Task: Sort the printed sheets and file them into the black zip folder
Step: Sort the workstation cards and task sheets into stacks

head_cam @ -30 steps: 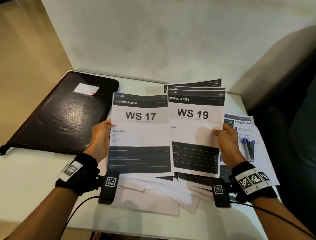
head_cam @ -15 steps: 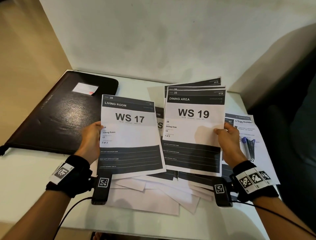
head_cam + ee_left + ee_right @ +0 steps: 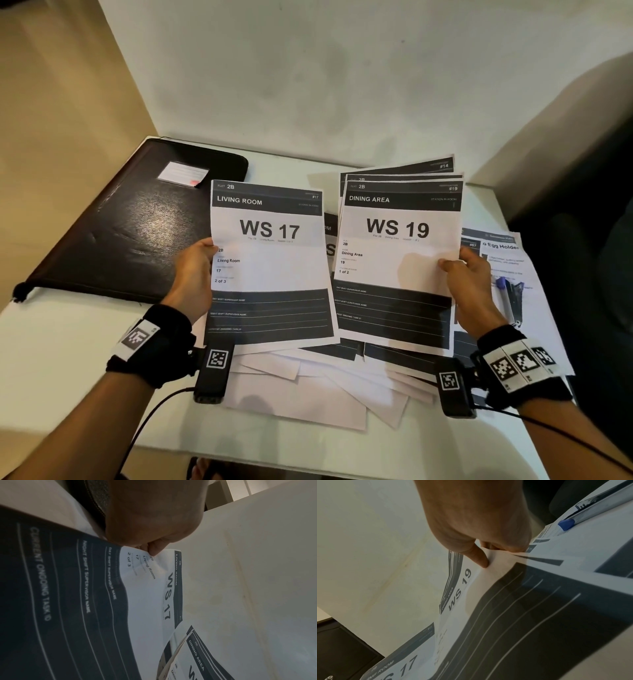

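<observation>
My left hand [image 3: 200,265] pinches the left edge of the "WS 17" Living Room sheet [image 3: 270,267], held up off the table; the left wrist view shows the thumb on that sheet [image 3: 145,574]. My right hand [image 3: 469,274] pinches the right edge of a small fanned stack topped by the "WS 19" Dining Area sheet [image 3: 397,263], also seen in the right wrist view as the stack [image 3: 471,582] under my thumb. The two sheets hang side by side, apart. The black zip folder [image 3: 130,233] lies closed at the table's back left.
Several loose sheets [image 3: 315,387] are scattered on the white table [image 3: 68,359] under my hands. An "Egg Holder" sheet [image 3: 507,270] with a blue-capped pen [image 3: 505,291] lies at the right. A wall closes the back; the table's right edge drops off into dark.
My left hand has carried the WS 17 sheet to the left, away from the WS 19 stack, which it overlapped before. The right hand has stayed nearly still.
</observation>
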